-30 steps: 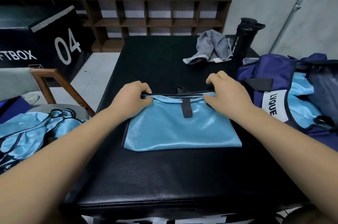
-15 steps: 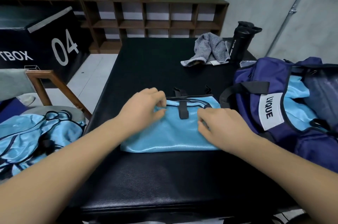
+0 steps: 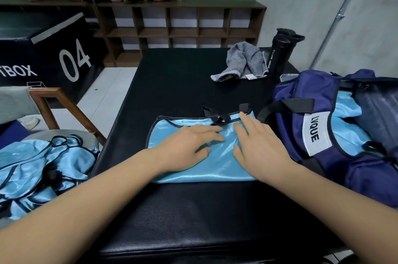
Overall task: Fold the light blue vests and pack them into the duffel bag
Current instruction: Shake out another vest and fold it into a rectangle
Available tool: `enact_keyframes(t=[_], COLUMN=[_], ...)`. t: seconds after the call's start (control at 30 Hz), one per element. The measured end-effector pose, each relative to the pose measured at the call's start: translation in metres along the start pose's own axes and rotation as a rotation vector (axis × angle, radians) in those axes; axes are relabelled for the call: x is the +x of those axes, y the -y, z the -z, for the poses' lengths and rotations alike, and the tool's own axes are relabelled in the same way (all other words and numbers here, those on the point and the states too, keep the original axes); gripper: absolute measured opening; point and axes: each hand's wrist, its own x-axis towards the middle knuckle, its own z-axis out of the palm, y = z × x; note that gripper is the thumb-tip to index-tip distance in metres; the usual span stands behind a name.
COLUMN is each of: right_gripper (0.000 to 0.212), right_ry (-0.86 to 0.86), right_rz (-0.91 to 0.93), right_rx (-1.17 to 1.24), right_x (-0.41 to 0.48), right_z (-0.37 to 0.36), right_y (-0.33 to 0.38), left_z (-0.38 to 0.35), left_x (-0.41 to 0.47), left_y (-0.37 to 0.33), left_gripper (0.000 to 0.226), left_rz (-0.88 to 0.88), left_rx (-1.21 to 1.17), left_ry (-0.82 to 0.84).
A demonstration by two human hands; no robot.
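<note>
1. The scene is viewed from a single wide-angle camera worn on the person's head, directed forward and down.
2. The black table (image 3: 193, 209) is seen closely from its near edge; the left hand (image 3: 189, 147) and right hand (image 3: 258, 151) are framed near the centre.
3. The duffel bag (image 3: 312, 87) is caught at the right edge, the wooden shelf (image 3: 183, 33) far off at the top.

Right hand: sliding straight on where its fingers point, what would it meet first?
The right hand would cross the folded vest's black strap first, then bare mat; the grey towel probably lies farther along.
</note>
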Motion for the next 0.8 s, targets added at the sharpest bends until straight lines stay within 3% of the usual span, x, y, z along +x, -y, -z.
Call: enact_keyframes(t=[0.1, 0.27, 0.57, 0.67, 0.8], right_gripper=[0.073, 0.092, 0.095, 0.096, 0.089], right_ry=[0.097, 0.294, 0.310, 0.274, 0.104], right_rz=[-0.020, -0.055, -0.111, -0.107, -0.059], right_rx=[0.046, 0.140, 0.178, 0.129, 0.038], right_x=[0.002, 0.011, 0.036, 0.031, 0.019], right_z=[0.000, 0.013, 0.013, 0.017, 0.031], right_y=[0.001, -0.001, -0.008, -0.005, 0.006], left_z=[-0.002, -0.006, -0.003, 0.004, 0.031], left_x=[0.002, 0.004, 0.011, 0.008, 0.003], left_y=[0.004, 0.012, 0.021, 0.023, 0.036], left_gripper=[0.060, 0.075, 0.091, 0.086, 0.054], left_rz=[0.015, 0.186, 0.358, 0.343, 0.322], left_rx=[0.032, 0.067, -0.019, -0.058, -0.059], left_ry=[0.009, 0.082, 0.003, -0.049, -0.182])
